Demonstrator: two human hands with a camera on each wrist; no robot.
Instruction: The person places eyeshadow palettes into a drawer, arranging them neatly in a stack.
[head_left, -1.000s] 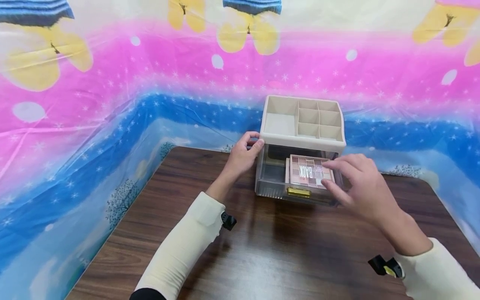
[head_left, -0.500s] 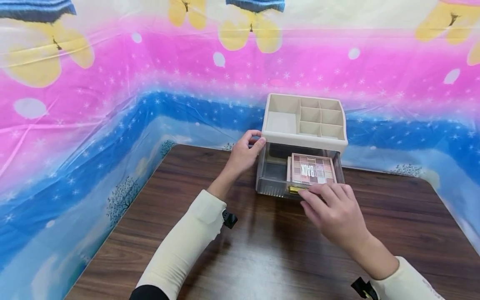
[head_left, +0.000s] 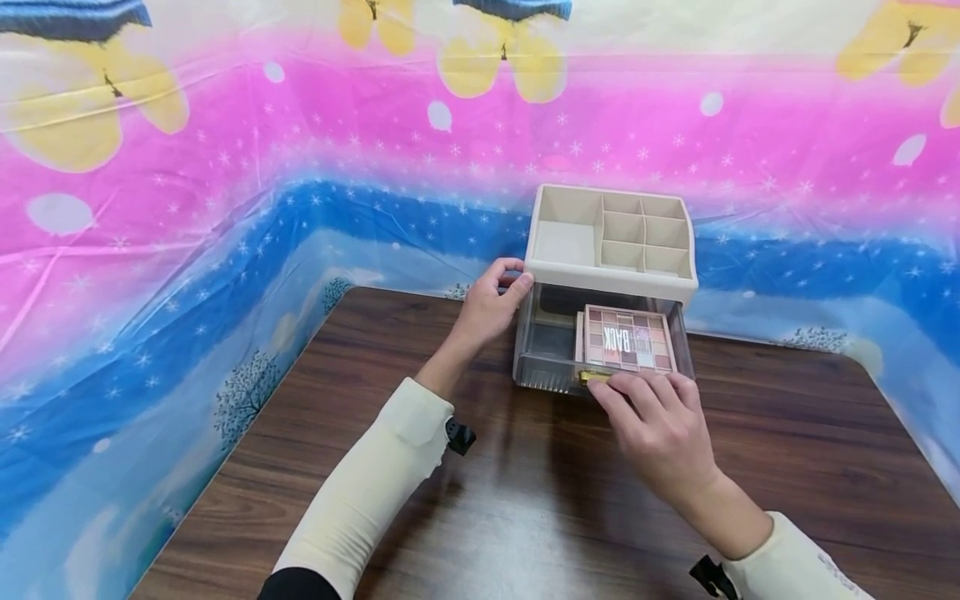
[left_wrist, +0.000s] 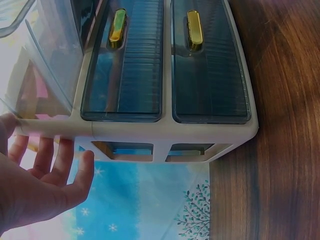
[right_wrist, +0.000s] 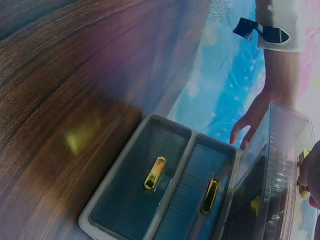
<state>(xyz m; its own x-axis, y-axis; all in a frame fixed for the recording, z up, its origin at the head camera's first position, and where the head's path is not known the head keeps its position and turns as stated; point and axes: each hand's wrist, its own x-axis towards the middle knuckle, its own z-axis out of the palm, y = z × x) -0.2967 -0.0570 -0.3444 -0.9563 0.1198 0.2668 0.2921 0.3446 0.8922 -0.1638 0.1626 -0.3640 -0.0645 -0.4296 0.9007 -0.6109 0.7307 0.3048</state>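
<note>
Right hand (head_left: 660, 429) rests its straight fingers against the front of the pulled-out clear drawer (head_left: 547, 350), at the gold handle (head_left: 592, 377). Left hand (head_left: 487, 308) curls round the left upper corner of the cream organizer (head_left: 611, 237), near the table's far edge. The eyeshadow palette (head_left: 626, 337) lies flat in the drawer. Risk: it may jam or skid if the drawer is pushed unevenly.

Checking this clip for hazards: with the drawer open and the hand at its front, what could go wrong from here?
1. The eyeshadow palette lies flat in the open drawer; if it rides up, it may catch under the organizer top.
2. The right hand has fingers at the gold handle; they could get pinched.
3. The left hand grips only one corner, so the organizer might slide on the table.
</note>
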